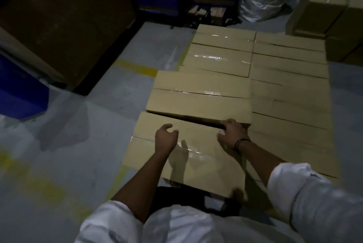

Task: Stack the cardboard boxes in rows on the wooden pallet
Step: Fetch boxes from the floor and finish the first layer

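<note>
Nearest cardboard box (200, 164) at the front of the stacked rows, left hand (166, 137) over its top, fingers loosely curled and holding nothing, right hand (231, 134) gripping its far edge, further boxes (284, 89) behind and right of it, grey floor (88, 125) left of it.

Both arms reaching forward, left hand (166, 137) loosely curled, right hand (231, 134) palm down, fingers bent

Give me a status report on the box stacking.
Left hand loose over nearest box. Right hand at its far edge, grip unclear. Stacked boxes ahead, nothing blocking.
</note>
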`<state>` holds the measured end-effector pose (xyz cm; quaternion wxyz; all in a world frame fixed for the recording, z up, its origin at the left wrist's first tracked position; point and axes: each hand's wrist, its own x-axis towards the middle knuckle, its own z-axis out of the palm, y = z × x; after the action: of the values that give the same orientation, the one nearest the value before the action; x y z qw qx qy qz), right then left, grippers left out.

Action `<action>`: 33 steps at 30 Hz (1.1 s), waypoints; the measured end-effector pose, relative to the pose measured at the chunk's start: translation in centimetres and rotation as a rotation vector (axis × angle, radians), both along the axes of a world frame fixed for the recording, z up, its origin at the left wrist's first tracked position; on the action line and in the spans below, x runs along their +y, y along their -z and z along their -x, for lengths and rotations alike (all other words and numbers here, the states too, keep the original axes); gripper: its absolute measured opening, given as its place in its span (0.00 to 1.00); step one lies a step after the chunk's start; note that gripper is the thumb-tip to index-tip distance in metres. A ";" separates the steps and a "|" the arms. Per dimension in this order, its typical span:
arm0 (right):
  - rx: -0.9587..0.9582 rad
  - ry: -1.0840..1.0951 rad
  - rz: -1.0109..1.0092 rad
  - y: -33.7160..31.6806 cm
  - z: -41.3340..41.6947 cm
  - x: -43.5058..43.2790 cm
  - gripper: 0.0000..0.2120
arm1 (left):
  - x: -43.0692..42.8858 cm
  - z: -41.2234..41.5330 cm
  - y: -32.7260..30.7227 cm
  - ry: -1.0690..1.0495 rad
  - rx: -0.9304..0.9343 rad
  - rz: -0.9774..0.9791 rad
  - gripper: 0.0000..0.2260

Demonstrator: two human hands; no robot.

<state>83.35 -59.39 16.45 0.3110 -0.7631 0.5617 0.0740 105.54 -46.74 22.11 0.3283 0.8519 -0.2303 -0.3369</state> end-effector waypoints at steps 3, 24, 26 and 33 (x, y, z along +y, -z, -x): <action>-0.010 0.102 -0.001 -0.3 2.0 0.3 0.30 | -0.3 -0.9 -0.4 0.089 -0.069 -0.048 0.18; 0.137 0.572 -0.129 3.5 -1.6 -4.1 0.39 | -8.8 -16.1 6.9 0.362 -0.240 -0.450 0.24; 0.156 0.576 -0.118 3.6 -1.9 -4.3 0.40 | -8.9 -16.4 7.0 0.368 -0.217 -0.459 0.25; 0.109 0.660 -0.120 3.7 -0.8 -5.3 0.40 | -8.8 -16.6 7.1 0.399 -0.191 -0.453 0.26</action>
<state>84.10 -64.69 12.74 0.3320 -0.5153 0.7889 0.0432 122.15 -55.56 15.01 0.0345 0.8691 -0.3417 -0.3560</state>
